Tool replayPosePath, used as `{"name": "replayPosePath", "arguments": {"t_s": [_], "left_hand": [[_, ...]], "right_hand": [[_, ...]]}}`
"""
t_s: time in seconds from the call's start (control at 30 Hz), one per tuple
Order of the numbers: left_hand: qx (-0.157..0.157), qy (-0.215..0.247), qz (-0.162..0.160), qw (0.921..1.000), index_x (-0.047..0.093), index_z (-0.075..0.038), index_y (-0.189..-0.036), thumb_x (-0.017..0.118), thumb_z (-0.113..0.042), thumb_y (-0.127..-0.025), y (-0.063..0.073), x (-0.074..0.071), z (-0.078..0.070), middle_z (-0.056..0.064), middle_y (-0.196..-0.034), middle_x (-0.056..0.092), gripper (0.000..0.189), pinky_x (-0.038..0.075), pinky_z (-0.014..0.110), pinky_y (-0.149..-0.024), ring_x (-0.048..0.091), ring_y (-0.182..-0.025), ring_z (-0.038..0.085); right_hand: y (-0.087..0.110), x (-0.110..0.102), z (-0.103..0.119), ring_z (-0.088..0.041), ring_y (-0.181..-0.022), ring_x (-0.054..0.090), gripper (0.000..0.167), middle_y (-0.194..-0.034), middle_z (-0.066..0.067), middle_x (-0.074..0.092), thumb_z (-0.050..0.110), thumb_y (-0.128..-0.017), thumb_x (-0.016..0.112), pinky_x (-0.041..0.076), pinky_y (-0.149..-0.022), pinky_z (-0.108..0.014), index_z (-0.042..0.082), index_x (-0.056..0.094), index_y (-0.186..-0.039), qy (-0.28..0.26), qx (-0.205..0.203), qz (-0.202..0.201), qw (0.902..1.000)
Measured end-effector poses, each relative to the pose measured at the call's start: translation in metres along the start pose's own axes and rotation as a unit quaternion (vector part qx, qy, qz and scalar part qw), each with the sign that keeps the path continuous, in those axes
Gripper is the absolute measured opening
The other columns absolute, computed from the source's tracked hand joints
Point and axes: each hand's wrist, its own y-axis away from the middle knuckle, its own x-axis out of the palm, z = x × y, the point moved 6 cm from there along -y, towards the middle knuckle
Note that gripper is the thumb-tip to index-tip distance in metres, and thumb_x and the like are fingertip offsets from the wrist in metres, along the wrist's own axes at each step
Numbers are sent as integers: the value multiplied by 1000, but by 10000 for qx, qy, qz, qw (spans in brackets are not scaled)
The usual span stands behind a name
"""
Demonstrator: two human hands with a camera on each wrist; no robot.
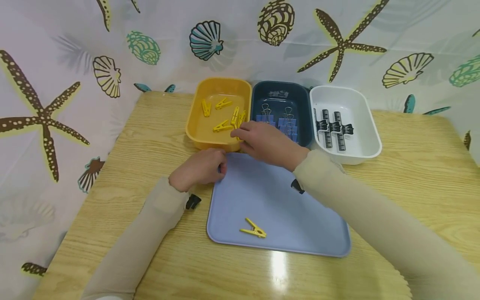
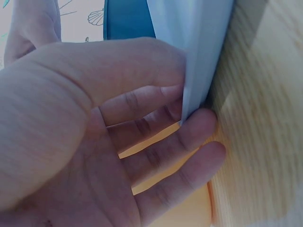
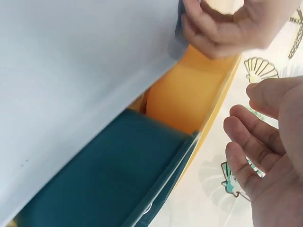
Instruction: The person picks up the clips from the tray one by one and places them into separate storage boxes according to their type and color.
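Note:
My left hand [image 1: 204,166] holds the blue-grey tray [image 1: 258,200] by its far left corner; in the left wrist view the thumb lies on the rim and the fingers reach beneath it. Over the front right of the yellow bin [image 1: 202,143], my right hand [image 1: 268,139] has its fingertips right at some yellow clothespins [image 1: 235,116]. Nothing shows between its parted thumb and fingers [image 3: 253,151] in the right wrist view. One yellow clothespin [image 1: 255,228] lies near the tray's front edge. A black clip [image 1: 297,186] on the tray is partly covered by the right sleeve.
A dark blue bin [image 1: 258,93] with purple-blue binder clips [image 1: 288,125] stands beside the yellow one. Right of it, a white bin [image 1: 361,141] holds black clips with a piano-key pattern [image 1: 335,127]. Another black clip [image 1: 193,201] lies on the wooden table [image 1: 168,258] by the left sleeve.

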Motion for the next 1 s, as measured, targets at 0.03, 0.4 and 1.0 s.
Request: {"name": "replayPosePath", "arguments": {"t_s": [0.03,0.4,1.0], "left_hand": [[2,0,2,10000,67,-13,-74,66,-9,-85,0,0,0,2,-86,60,11,46,28,-68,54,-75,17],[-38,-11,14,10000,67,-13,-75,66,-9,-84,-2,0,4,1,-86,60,10,47,28,-68,55,-76,17],[-38,59,59,10000,65,-13,-74,66,-9,-84,-2,0,4,1,-86,57,11,46,29,-71,53,-77,17]], "right_hand": [[2,0,2,-21,-98,59,34,-116,-7,64,19,-94,62,52,-93,-32,11,60,-127,3,-60,-1,10000],[31,11,19,-18,-92,62,32,-110,-4,66,18,-90,68,55,-83,-31,12,64,-121,211,-570,323,9976],[98,63,75,-11,-65,55,29,-79,3,57,41,-88,67,47,-56,-29,15,61,-98,514,-694,1255,9883]]}}
